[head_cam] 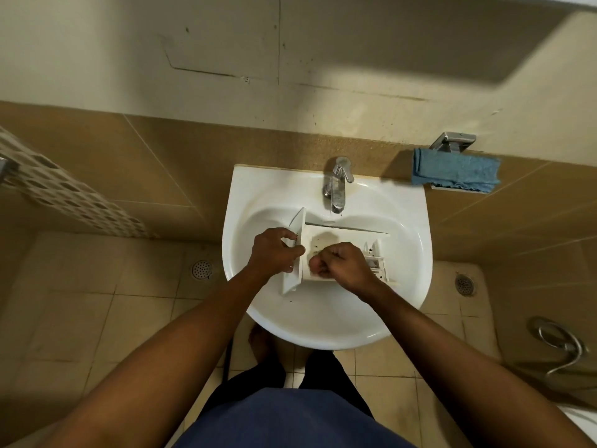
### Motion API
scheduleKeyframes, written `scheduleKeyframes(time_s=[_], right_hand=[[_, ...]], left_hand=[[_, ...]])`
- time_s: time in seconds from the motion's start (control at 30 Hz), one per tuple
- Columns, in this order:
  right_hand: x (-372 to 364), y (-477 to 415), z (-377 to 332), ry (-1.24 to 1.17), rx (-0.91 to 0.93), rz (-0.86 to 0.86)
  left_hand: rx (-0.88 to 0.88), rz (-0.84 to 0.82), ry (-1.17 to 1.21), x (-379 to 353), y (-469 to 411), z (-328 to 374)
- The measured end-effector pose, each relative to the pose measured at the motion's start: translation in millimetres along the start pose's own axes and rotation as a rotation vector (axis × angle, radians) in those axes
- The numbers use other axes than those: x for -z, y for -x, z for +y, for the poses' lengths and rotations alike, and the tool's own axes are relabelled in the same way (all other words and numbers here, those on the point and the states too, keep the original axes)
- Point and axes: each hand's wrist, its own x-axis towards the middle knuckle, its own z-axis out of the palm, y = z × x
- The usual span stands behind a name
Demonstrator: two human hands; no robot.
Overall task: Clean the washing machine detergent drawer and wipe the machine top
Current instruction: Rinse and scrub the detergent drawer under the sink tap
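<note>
The detergent drawer (339, 236) lies in the sink (323, 334), below the tap (337, 185) at 12 o'clock of the basin. The left hand (274, 253) grips its front panel at 9 o'clock. The right hand (339, 265) sits curled over the stained main compartment (whether it pinches anything, I cannot tell). The wet plastic could slip from that one-handed hold and knock the porcelain, and loosened dark grit may spread over the basin. A blue cloth (455, 171) rests on a small shelf at 2 o'clock. The bathroom has tan wall tiles, a beige tiled floor, and a hose (562, 347) at 4 o'clock.
</note>
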Motion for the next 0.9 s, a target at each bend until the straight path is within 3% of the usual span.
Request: scheduleKeyframes(time_s=[0.1,0.2,0.37,0.9], right_hand=[[0.4,-4.7,13.3,0.014,0.08,0.121],[0.9,-2.9,25.4,0.008,0.118,0.128],[-0.7,-10.6,22.4,0.229,0.18,0.017],[13.7,-35.4,-2.4,0.333,0.066,-0.203]], left_hand=[[-0.002,0.005,-0.004,-0.6,0.1,-0.6],[0.002,0.005,-0.004,-0.3,-0.2,-1.4],[0.005,0.005,-0.005,0.4,0.6,0.8],[0.019,0.001,-0.011,-0.5,-0.3,2.3]])
